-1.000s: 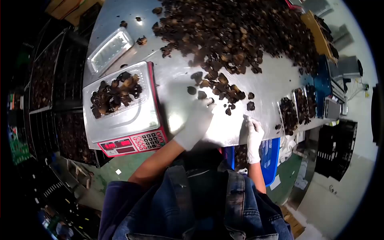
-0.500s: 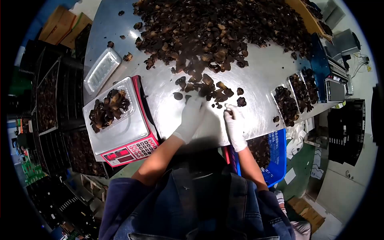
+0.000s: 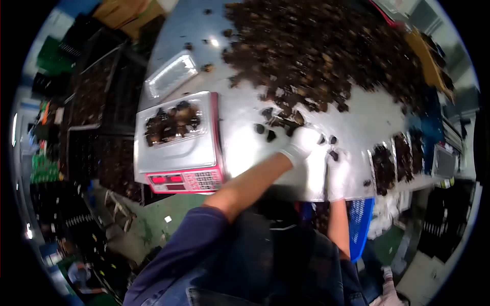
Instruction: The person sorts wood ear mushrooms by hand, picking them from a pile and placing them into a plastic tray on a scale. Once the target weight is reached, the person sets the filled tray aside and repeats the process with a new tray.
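My left hand (image 3: 304, 141), in a white glove, reaches over a small group of dark wood ear mushrooms (image 3: 286, 120) on the metal table. Its fingers are smeared by motion, and what lies under them is hidden. Close to its right is my right hand (image 3: 338, 176), also gloved, with the fingers curled together. A small dark mushroom piece (image 3: 334, 155) shows at its fingertips; blur hides whether it is gripped. Loose pieces lie around both hands. On the left, a clear tray of mushrooms (image 3: 173, 124) sits on a red-and-silver digital scale (image 3: 178, 159).
A large heap of wood ear mushrooms (image 3: 321, 51) covers the back of the table (image 3: 245, 153). Behind the scale lies a clear plastic tray (image 3: 171, 76). Several filled trays (image 3: 384, 168) line the right edge. A blue basket (image 3: 360, 224) stands below the front edge.
The camera view has shifted, moving the scale and table rightward in the picture. My left hand has moved right across the small group, nearer my right hand, which has moved up to a loose piece.
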Tool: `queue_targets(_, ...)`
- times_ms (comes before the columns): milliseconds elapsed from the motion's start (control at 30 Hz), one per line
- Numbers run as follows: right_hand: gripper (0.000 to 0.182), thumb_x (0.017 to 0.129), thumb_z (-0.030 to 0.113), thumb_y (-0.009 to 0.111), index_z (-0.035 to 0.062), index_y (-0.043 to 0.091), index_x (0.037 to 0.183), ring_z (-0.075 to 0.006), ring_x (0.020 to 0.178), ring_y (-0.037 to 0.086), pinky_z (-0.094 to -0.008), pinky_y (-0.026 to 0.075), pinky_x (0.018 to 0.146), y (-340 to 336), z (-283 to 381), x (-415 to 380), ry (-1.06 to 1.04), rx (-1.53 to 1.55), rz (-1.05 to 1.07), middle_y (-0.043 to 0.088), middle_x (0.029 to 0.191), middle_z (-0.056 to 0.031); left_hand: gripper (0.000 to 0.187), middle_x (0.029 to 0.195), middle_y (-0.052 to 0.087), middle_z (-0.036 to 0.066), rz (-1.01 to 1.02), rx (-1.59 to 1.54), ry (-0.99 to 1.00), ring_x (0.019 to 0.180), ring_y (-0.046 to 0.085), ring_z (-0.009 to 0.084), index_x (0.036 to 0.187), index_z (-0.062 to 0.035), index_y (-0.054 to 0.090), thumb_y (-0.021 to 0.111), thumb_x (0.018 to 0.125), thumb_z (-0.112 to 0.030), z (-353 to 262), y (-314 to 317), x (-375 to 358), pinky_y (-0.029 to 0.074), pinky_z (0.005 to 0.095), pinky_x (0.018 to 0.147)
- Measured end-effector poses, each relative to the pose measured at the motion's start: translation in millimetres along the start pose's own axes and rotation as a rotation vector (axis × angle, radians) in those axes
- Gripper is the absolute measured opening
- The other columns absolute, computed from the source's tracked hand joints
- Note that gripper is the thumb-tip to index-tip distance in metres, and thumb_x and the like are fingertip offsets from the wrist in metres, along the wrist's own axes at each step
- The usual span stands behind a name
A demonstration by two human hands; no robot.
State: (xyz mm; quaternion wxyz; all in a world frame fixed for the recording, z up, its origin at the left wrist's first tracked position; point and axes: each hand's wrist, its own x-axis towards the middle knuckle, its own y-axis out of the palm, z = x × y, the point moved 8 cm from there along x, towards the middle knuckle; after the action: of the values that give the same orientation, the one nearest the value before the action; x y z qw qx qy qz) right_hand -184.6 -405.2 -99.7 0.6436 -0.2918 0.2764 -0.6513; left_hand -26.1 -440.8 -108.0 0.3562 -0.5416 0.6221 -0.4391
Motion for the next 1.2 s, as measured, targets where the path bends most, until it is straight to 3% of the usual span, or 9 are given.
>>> queue_targets(67,0.024,0.078,-0.001,0.066,-0.0010,0.067,0.102,-0.0283,0.097,0.063,-0.0349,0.049,0.088,-5,6,-4,0.079,0.080,-0.039,0.063,0.104,-0.0149,0.009,0.081,0.066,0.012,-0.152,0.037,0.109,0.073,0.067,0.0268,0.080,-0.0077,0.069,0.062,0.075,-0.010,-2,-29,-11,0.054,0.0373,0.064)
queue_targets(100,0.021,0.079,-0.004,0.066,-0.0011,0.067,0.100,-0.0235,0.094,0.063,-0.0328,0.050,0.087,-5,3,-5,0.034,0.119,-0.062,0.064,0.101,-0.0115,0.009,0.084,0.066,0.012,-0.314,-0.710,0.065,0.072,0.067,0.0270,0.082,-0.0066,0.067,0.062,0.076,-0.009,23,-11,-20,0.055,0.0373,0.067)
queue_targets(167,0.020,0.081,-0.004,0.067,-0.0014,0.067,0.101,-0.0184,0.091,0.061,-0.0303,0.049,0.085,-3,-14,0,0.125,0.220,-0.084,0.064,0.098,-0.0087,0.007,0.087,0.064,0.012,0.030,-0.497,-0.117,0.075,0.065,0.0287,0.082,-0.0069,0.064,0.061,0.076,-0.008,20,-77,-36,0.054,0.0392,0.069)
queue_targets(433,0.027,0.078,-0.007,0.068,0.0014,0.066,0.104,-0.0193,0.099,0.061,-0.0291,0.050,0.086,55,185,4,-0.400,0.363,0.174,0.061,0.106,-0.0083,0.017,0.095,0.065,0.012,-0.727,-0.177,-0.226,0.090,0.065,0.0255,0.091,-0.0033,0.068,0.067,0.076,0.003,143,-283,-206,0.053,0.0336,0.080)
queue_targets(500,0.024,0.079,0.000,0.071,0.0037,0.069,0.102,-0.0187,0.089,0.065,-0.0279,0.054,0.076,71,256,-3,-0.491,0.428,0.257,0.062,0.105,-0.0092,0.019,0.099,0.064,0.013,-0.900,-0.297,-0.414,0.094,0.063,0.0243,0.091,-0.0015,0.067,0.067,0.075,0.008,182,-302,-241,0.051,0.0328,0.085)
queue_targets(667,0.034,0.077,0.007,0.075,0.0085,0.064,0.110,-0.0227,0.088,0.065,-0.0308,0.053,0.077,142,368,-18,-0.825,0.399,0.348,0.060,0.107,-0.0076,0.028,0.116,0.062,0.014,-0.638,0.070,-0.401,0.114,0.057,0.0325,0.097,-0.0058,0.068,0.069,0.070,-0.001,226,-262,-254,0.045,0.0415,0.097)
queue_targets(767,0.044,0.076,0.017,0.077,0.0129,0.064,0.117,-0.0209,0.079,0.064,-0.0319,0.053,0.070,194,389,-32,-0.710,0.158,0.630,0.060,0.106,-0.0075,0.044,0.126,0.058,0.015,-0.632,0.155,-0.349,0.121,0.052,0.0344,0.110,-0.0065,0.066,0.073,0.066,-0.004,223,-257,-264,0.041,0.0446,0.101)
queue_targets(1033,0.039,0.081,0.006,0.069,0.0042,0.064,0.120,-0.0123,0.077,0.057,-0.0253,0.048,0.074,180,368,-28,-0.519,0.464,0.643,0.062,0.103,-0.0061,0.061,0.131,0.055,0.016,-0.673,0.131,-0.423,0.123,0.050,0.0363,0.114,-0.0074,0.065,0.086,0.058,-0.016,226,-276,-298,0.040,0.0454,0.103)
queue_targets(1200,0.035,0.088,-0.002,0.058,-0.0002,0.063,0.123,-0.0046,0.079,0.051,-0.0187,0.044,0.075,190,339,-7,-0.213,0.758,0.734,0.065,0.104,-0.0022,0.036,0.126,0.058,0.015,-0.827,0.022,-0.554,0.121,0.053,0.0326,0.110,-0.0054,0.067,0.075,0.075,-0.010,247,-308,-333,0.041,0.0428,0.104)
